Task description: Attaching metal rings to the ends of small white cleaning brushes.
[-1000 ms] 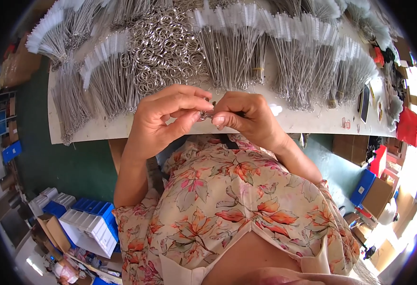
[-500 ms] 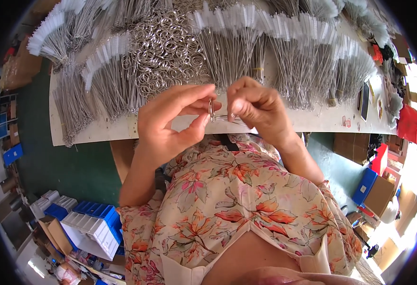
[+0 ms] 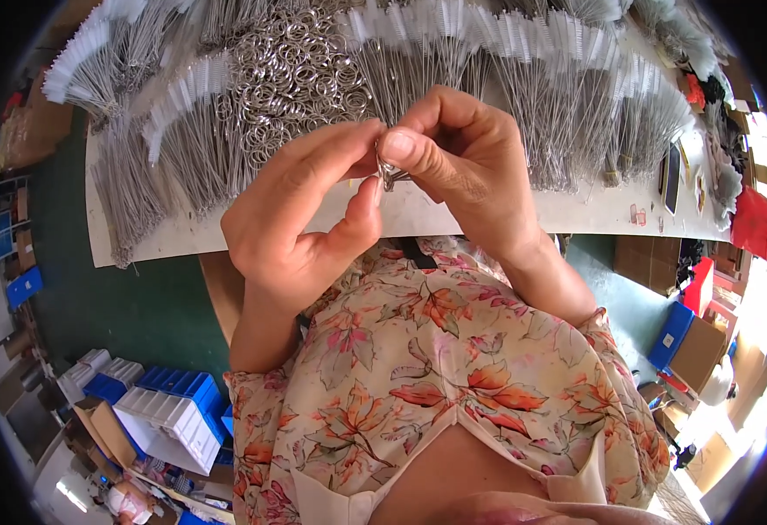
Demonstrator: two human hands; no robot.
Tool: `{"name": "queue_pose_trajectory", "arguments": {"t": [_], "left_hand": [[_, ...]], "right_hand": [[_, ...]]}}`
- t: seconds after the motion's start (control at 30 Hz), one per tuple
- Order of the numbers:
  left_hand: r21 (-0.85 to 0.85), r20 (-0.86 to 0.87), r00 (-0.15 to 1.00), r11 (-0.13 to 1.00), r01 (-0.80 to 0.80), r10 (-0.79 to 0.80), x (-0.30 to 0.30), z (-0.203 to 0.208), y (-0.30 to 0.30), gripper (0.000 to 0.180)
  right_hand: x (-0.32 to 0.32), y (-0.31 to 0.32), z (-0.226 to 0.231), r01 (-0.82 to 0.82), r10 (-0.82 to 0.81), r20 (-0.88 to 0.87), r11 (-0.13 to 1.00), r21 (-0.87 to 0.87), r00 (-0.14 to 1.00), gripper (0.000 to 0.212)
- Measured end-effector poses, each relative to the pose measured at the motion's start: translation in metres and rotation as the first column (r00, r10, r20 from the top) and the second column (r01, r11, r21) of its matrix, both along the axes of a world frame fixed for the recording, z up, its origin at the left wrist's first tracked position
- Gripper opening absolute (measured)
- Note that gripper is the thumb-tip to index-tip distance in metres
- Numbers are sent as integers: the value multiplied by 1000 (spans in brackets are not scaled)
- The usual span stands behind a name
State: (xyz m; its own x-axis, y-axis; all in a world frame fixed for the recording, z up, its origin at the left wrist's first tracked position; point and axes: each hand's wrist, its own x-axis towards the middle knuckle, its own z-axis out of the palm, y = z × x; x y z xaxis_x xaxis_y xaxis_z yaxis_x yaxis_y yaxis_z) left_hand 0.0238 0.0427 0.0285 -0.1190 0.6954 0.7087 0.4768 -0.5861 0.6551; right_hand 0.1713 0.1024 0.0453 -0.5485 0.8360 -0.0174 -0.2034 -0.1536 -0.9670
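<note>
Between my two hands is a shiny metal ring [image 3: 382,164], seen edge-on. My left hand [image 3: 292,214] pinches it between thumb and index fingertip. My right hand [image 3: 471,179] meets it from the other side, its thumb laid over the ring's upper part and the fingers curled. Short bits of wire [image 3: 396,178] show by the ring, under the right thumb; what the right fingers hold behind is mostly hidden. Just beyond my hands lies a heap of similar rings [image 3: 292,74], flanked by bundles of thin wire brushes [image 3: 558,114] with white bristle ends.
The pale table [image 3: 593,214] carries more brush bundles [image 3: 125,175] on the left. A dark flat phone-like object [image 3: 670,179] lies at its right end. Lower left are white and blue plastic bins [image 3: 165,424]; cardboard boxes [image 3: 646,262] stand on the right.
Both hands have moved slightly up and closer together. My right thumb has come over onto the ring, and the wires that spanned the gap are now mostly covered.
</note>
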Motion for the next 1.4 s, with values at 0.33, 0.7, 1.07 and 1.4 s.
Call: {"name": "queue_pose_trajectory", "arguments": {"t": [0.33, 0.7, 1.07, 1.4], "left_hand": [[-112, 183, 975, 982, 150, -128, -4, 0, -7, 31], [-189, 380, 916, 959, 210, -126, -4, 1, -14, 36], [-183, 354, 930, 967, 176, -102, -3, -1, -13, 37], [-216, 308, 950, 968, 130, -59, -5, 4, -13, 36]], "right_hand": [[5, 3, -1, -117, 102, 111, 984, 135, 989, 21], [3, -3, -10, -43, -37, 143, 855, 517, 989, 18], [-3, -10, -9, -6, -21, 139, 982, 189, 990, 17], [-11, -10, -4, 36, -40, 118, 999, 28, 992, 17]]}}
